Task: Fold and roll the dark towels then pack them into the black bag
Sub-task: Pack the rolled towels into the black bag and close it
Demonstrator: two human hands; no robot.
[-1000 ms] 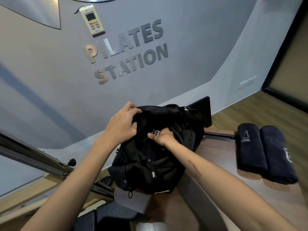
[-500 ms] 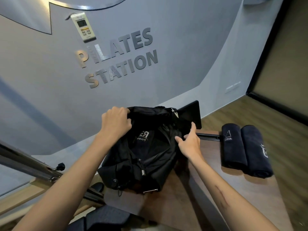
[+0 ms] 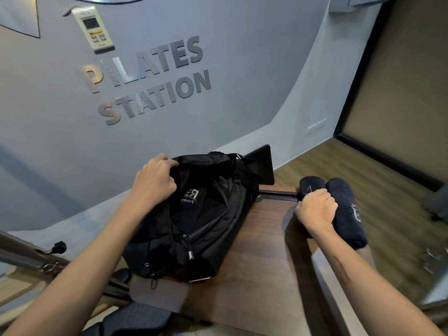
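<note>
A black bag [image 3: 206, 221] lies on the brown wooden table [image 3: 261, 275], with a pale logo on its upper side. My left hand [image 3: 155, 181] grips the bag's top edge at the far left. Two rolled dark towels lie side by side at the table's right end. My right hand [image 3: 316, 209] is closed around the left rolled towel [image 3: 310, 186], hiding most of it. The right rolled towel [image 3: 346, 209] lies untouched beside it, showing a small embroidered mark.
A grey wall with raised letters and a mounted remote control [image 3: 93, 27] rises behind the table. A black panel [image 3: 263, 163] stands behind the bag. A metal rail [image 3: 26, 253] runs at the lower left. Wooden floor [image 3: 392, 190] spreads to the right.
My right hand left the bag, moved right across the table and closed on the left rolled towel. My left hand has kept its hold on the bag's top edge.
</note>
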